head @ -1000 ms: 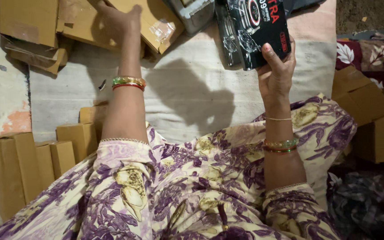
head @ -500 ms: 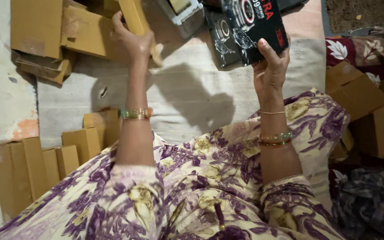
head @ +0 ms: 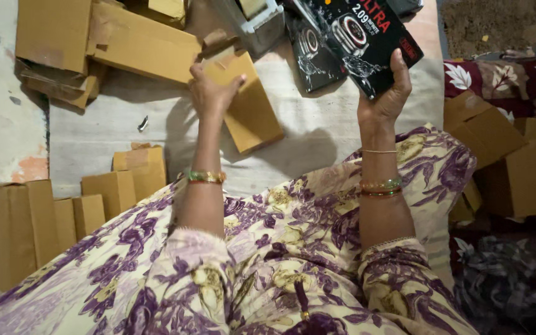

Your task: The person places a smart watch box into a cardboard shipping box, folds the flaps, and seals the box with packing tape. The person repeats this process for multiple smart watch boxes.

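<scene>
Around both hands, brown cartons (head: 113, 192) crowd the white cloth (head: 317, 133).

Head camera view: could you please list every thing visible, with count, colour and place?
Long brown cardboard box: one, held in the left hand, centre.
Black printed product box: one, held in the right hand, top.
Second black printed box: one, lying behind it.
Brown cardboard boxes: many; left, top left and right.
Grey tray: one, top centre.
White woven mat: one, underneath.
Left hand: bangle on wrist.
Right hand: bangles on wrist.
</scene>
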